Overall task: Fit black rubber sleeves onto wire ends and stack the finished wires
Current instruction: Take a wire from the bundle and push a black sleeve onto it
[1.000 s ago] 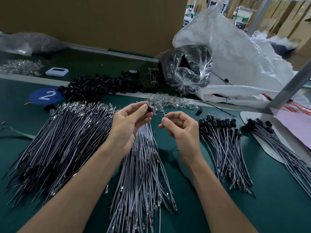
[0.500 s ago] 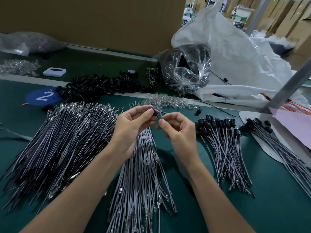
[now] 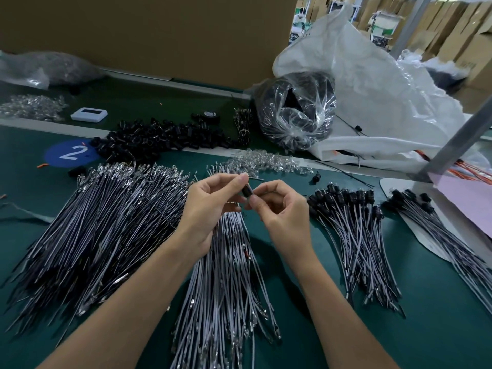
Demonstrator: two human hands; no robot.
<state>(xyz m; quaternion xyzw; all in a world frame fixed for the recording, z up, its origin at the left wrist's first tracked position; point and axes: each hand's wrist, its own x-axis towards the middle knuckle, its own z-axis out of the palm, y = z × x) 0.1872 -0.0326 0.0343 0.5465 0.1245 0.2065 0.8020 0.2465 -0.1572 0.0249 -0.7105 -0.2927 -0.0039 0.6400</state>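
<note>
**One sleeve pinched between both my hands**

My left hand [image 3: 210, 209] and right hand [image 3: 283, 213] meet above the middle of the table, fingertips nearly touching. Between them is a small black rubber sleeve [image 3: 247, 192]. My left thumb and forefinger pinch its upper end and my right thumb and forefinger pinch its lower end. My fingers hide the wire end.

Directly beneath my hands lies a fan of bare grey wires [image 3: 226, 283] with metal tips. To my left spreads a much larger heap of dark grey wires [image 3: 101, 222]. To my right lies the stack of finished wires [image 3: 354, 235], black-sleeved ends pointing away from me. Further right, a second sleeved stack [image 3: 439, 235] rests partly on a white board [image 3: 394, 187]. Everything lies on the green table mat [image 3: 439, 328].

Beyond my hands are a scatter of small clear plastic pieces [image 3: 263, 163] and a heap of loose black sleeves [image 3: 165, 139], beside a blue round sticker marked 2 [image 3: 70, 153]. A clear plastic bag of black parts [image 3: 295, 113] sits at the back.
</note>
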